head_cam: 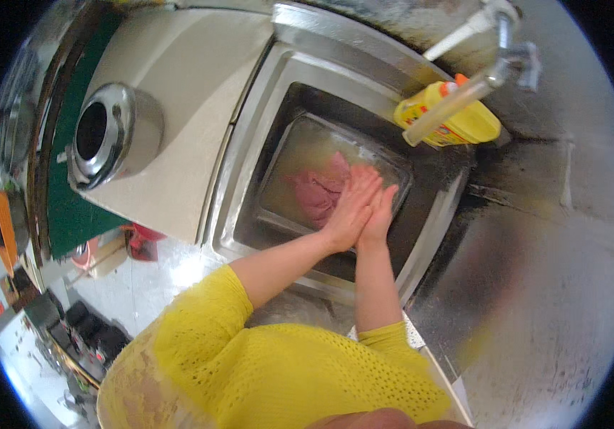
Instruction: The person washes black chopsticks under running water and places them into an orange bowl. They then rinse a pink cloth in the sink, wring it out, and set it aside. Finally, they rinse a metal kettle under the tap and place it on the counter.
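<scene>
My left hand (351,212) and my right hand (379,212) are pressed together, palm against palm, with their fingers extended. I see nothing held in them, though the space between the palms is hidden. Below them is a rectangular basin (280,219) of cloudy water, set inside a stainless steel sink (250,134). A crumpled pink cloth (317,193) lies in that water, directly left of my left hand. Whether the hand touches it is unclear.
A tap with a pale spout (449,110) reaches over the sink's far right corner. Behind it a yellow plastic bottle (476,122) leans on the rim. A round stainless steel pot (143,126) rests on the beige counter (194,80) to the left. A stained wall (543,300) rises close on the right.
</scene>
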A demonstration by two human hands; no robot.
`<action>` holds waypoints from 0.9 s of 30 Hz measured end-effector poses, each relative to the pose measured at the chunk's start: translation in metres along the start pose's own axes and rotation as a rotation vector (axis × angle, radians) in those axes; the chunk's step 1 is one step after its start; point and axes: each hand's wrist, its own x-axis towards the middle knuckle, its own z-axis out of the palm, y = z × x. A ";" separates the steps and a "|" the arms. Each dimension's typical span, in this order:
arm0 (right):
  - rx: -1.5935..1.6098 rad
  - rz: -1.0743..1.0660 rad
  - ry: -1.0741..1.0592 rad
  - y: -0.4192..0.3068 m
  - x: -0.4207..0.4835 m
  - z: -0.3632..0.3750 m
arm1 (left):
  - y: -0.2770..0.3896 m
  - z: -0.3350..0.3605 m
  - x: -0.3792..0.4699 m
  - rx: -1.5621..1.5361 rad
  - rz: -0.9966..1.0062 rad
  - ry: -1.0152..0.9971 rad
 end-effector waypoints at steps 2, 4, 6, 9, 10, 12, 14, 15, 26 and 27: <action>0.062 0.151 -0.080 0.042 -0.020 -0.012 | -0.045 -0.004 -0.007 0.253 -0.219 0.018; -0.076 0.209 -0.152 0.070 -0.020 -0.022 | -0.075 -0.003 -0.019 0.132 -0.514 0.045; -0.099 0.161 -0.026 0.077 -0.003 -0.041 | -0.083 0.016 -0.034 0.124 -0.344 0.002; -0.194 0.247 0.063 0.085 0.046 -0.086 | -0.094 0.022 -0.052 -0.141 -0.318 -0.049; -0.315 0.239 0.032 0.091 0.055 -0.107 | -0.104 0.015 -0.055 -0.367 -0.444 -0.134; -0.528 0.228 0.070 0.113 0.071 -0.146 | -0.125 -0.005 -0.062 -0.340 -0.826 -0.155; -0.720 0.166 0.143 0.144 0.075 -0.174 | -0.136 -0.008 -0.063 -0.339 -1.056 0.003; -0.822 0.106 0.146 0.159 0.077 -0.181 | -0.141 -0.011 -0.063 -0.605 -1.029 0.100; -1.527 -0.357 -0.022 0.120 -0.028 -0.040 | -0.155 -0.009 -0.042 -1.956 -0.967 0.133; -1.570 -0.336 0.082 0.114 -0.018 -0.037 | -0.156 -0.007 -0.043 -1.679 -0.900 0.088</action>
